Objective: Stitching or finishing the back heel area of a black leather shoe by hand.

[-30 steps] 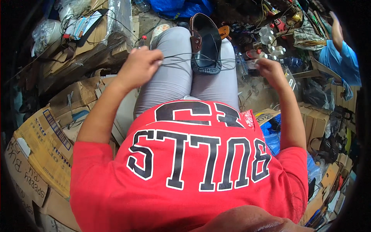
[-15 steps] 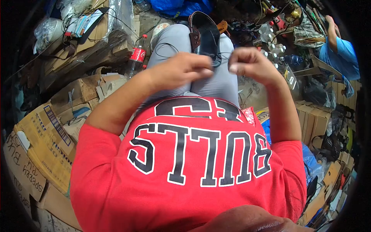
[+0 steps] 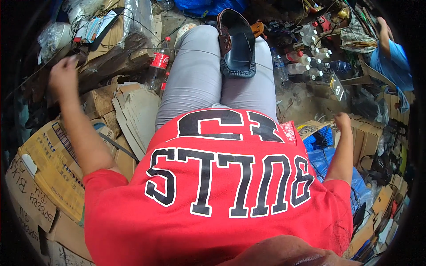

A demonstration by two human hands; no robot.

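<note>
A black shoe (image 3: 238, 48) with brown leather at one side lies across my thighs, its opening facing up. Gathered black edging rims its near end. A thin dark thread (image 3: 195, 50) runs from the shoe over my left knee toward my left hand (image 3: 64, 77), which is raised far out to the left, closed and smeared by motion. On the other side, a strand crosses my right thigh toward my right hand (image 3: 342, 120). That hand is held out to the right with its fingers curled closed; the thread's end there is hard to make out.
Red-labelled soda bottles (image 3: 159, 60) stand beside my left leg. Several clear plastic bottles (image 3: 306, 62) lie to the right. Flattened cardboard (image 3: 57, 164) is stacked at left, and a blue plastic bag (image 3: 326, 155) sits at right. Another person's arm (image 3: 384, 37) shows at far right.
Both hands have moved from beside the shoe out to opposite sides, the left far left and the right down to the right. The loose thread loop over my left knee is now drawn straight.
</note>
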